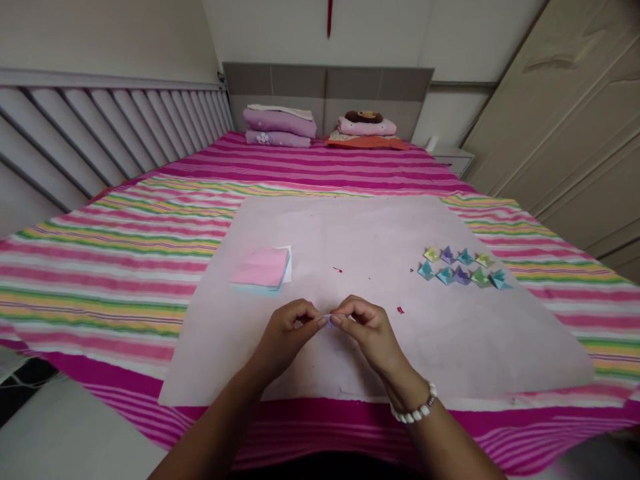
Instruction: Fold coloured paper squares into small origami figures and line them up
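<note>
Hands, two, pinch one paper, nine folded figures rightward.

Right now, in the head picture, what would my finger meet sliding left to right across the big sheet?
Paper pile, left hand, small paper, right hand, folded paper shapes.

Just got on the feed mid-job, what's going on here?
A person's left hand and right hand pinch a small pale purple piece between their fingertips, over a large pale sheet spread on a striped bed. The piece is mostly hidden by the fingers. To the left lies a stack of paper, pink on top. To the right, nine small folded shapes sit in two rows.
</note>
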A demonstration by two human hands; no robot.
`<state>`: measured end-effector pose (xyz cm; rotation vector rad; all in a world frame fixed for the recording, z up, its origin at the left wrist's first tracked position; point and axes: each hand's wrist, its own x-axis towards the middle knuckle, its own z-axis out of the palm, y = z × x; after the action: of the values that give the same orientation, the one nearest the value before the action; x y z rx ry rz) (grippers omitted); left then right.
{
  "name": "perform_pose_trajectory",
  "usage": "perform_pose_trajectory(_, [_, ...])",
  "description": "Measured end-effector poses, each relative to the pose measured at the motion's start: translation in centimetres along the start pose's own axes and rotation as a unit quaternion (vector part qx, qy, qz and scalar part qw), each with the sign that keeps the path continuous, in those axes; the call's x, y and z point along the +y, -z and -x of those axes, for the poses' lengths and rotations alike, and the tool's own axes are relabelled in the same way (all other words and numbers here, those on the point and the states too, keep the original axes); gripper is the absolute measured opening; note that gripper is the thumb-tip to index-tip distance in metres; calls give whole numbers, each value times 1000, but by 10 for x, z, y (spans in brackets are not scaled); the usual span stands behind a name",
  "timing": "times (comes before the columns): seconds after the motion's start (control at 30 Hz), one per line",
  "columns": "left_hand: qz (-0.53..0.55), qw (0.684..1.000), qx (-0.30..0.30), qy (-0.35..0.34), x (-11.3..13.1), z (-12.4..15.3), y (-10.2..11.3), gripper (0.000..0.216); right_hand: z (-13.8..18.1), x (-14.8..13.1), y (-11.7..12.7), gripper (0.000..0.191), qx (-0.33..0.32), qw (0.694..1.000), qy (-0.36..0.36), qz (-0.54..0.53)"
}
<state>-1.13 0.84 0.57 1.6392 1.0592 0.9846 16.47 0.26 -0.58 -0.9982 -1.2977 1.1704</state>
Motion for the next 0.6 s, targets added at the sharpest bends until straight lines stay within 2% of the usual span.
perform_pose_trajectory(0.1, [20,999,-1,39,0,-1,-2,19,0,4,-2,14,3,999,-33,-42])
perform_pose_trajectory(0.27, [-9,1000,20,9,4,-2,0,23,1,5,-3,20,-16,995,-73,-62])
perform_pose_trajectory(0.43, [59,997,16,47,0,-4,1,26,0,5,-2,26,4,992,-96,-77])
perform_pose_trajectory(0.6, [102,992,3,78,-2,-4,0,27,0,4,-3,26,-21,989,-113,-93])
